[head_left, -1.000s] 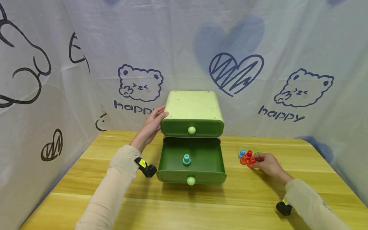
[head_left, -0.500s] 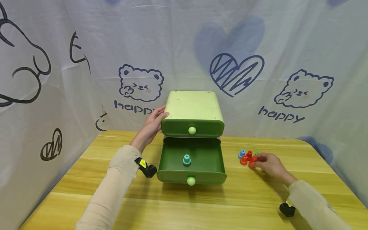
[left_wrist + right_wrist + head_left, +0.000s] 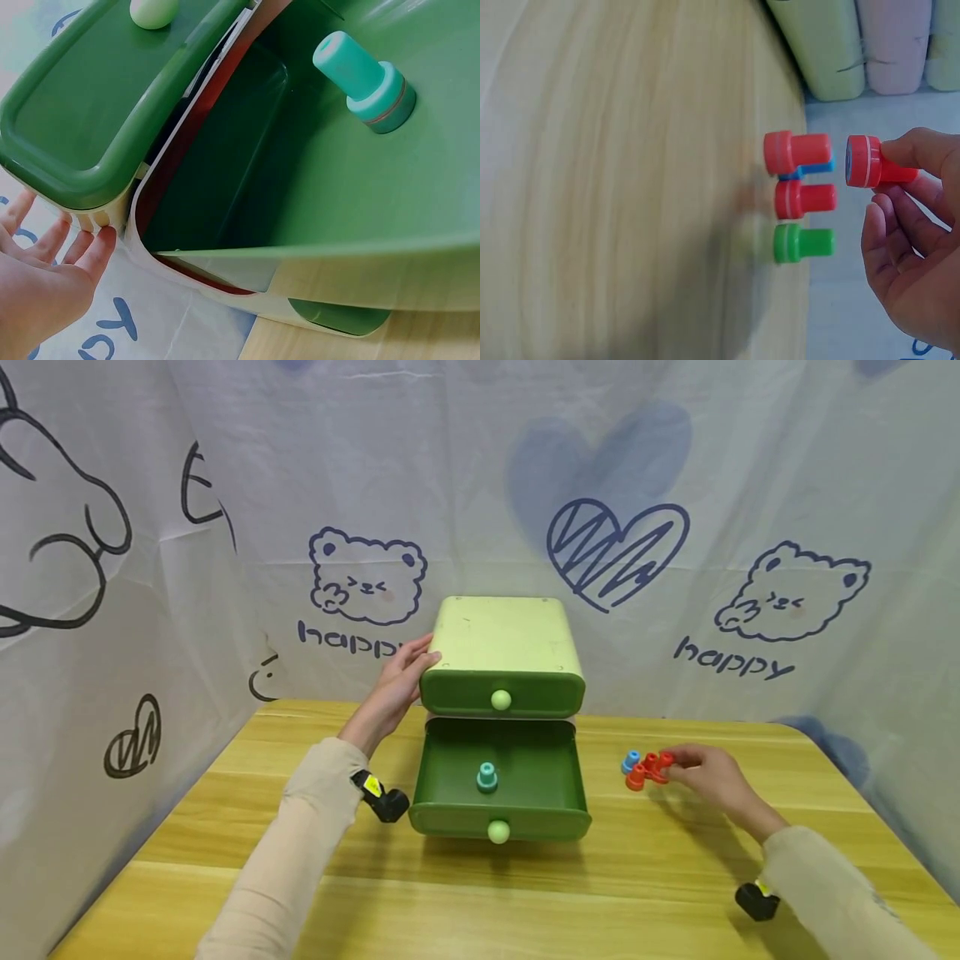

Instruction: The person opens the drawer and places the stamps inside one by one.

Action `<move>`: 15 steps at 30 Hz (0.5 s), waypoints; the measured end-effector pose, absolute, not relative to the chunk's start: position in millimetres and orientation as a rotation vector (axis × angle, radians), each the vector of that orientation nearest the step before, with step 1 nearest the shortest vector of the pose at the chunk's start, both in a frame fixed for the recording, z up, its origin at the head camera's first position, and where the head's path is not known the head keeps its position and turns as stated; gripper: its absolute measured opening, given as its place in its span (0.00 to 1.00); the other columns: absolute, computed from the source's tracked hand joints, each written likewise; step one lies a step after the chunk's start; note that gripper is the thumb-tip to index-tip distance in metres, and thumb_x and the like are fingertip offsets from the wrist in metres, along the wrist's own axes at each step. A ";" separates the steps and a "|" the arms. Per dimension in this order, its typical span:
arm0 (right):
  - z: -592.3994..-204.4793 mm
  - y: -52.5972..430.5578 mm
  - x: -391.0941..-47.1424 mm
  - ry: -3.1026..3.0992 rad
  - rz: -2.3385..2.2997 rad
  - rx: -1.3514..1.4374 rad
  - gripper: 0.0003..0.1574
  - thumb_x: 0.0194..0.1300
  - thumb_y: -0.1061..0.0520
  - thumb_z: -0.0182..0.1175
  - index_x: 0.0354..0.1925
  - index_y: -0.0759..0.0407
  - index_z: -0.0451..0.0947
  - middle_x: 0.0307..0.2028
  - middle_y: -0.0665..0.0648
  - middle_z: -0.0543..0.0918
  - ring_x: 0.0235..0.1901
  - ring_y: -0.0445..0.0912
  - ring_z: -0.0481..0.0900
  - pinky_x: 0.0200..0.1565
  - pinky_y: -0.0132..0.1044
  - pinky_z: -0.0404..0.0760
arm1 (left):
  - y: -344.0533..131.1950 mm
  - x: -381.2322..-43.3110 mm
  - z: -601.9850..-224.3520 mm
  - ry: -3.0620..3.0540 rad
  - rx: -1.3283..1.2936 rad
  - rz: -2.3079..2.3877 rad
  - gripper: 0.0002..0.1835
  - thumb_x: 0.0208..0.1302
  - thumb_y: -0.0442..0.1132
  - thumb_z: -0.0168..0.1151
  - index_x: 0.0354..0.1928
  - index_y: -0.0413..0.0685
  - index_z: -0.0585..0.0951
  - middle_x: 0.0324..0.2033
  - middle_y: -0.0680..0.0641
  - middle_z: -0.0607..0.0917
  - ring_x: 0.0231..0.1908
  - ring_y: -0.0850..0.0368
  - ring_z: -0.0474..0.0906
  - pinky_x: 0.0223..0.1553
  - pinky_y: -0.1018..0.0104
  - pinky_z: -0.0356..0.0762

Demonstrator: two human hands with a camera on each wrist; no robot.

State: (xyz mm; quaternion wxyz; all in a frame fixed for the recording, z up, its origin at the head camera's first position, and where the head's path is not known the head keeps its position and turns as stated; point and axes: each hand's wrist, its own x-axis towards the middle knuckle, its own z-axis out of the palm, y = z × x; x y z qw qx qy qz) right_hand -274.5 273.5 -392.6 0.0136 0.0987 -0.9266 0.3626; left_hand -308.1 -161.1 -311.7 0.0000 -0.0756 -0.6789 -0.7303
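A small drawer cabinet (image 3: 504, 631) has its lower green drawer (image 3: 450, 820) pulled out. One teal toy stamp (image 3: 487, 777) stands inside that drawer. My left hand (image 3: 392, 689) rests against the cabinet's left side, its fingertips touching the pale shell in the left wrist view. Off to the right, my right hand (image 3: 712, 781) pinches a red toy stamp (image 3: 864, 161) by its handle, raised off the table. Beside it stand a blue toy stamp (image 3: 631, 762), two other red ones, including the front red stamp (image 3: 636, 778), and a green toy stamp (image 3: 802, 242), which the head view hides.
The cabinet's upper drawer (image 3: 465, 693) is closed, with a round pale knob. All of this stands on a wooden table (image 3: 600, 893). A white cloth (image 3: 480, 485) with bear and heart drawings hangs behind and along the sides.
My right hand has lifted the red stamp up from beside the others, moving slightly right and away from me. The left hand and the cabinet stay where they were.
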 end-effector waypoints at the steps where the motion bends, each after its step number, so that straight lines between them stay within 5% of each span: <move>1: -391.4 272.3 -274.3 -2.879 1.123 0.313 0.24 0.62 0.60 0.64 0.52 0.75 0.77 0.42 0.67 0.83 0.42 0.57 0.78 0.39 0.43 0.81 | -161.2 -308.0 -311.6 -2.132 -0.237 -2.296 0.32 0.72 0.42 0.51 0.74 0.47 0.56 0.71 0.43 0.58 0.66 0.48 0.60 0.65 0.58 0.64; 15: -373.5 257.1 -280.6 -2.865 1.086 0.420 0.21 0.61 0.60 0.64 0.51 0.71 0.79 0.39 0.60 0.84 0.41 0.54 0.77 0.39 0.40 0.77 | -160.6 -307.5 -310.9 -2.119 -0.226 -2.319 0.32 0.71 0.42 0.52 0.74 0.47 0.56 0.71 0.43 0.58 0.67 0.48 0.59 0.65 0.58 0.64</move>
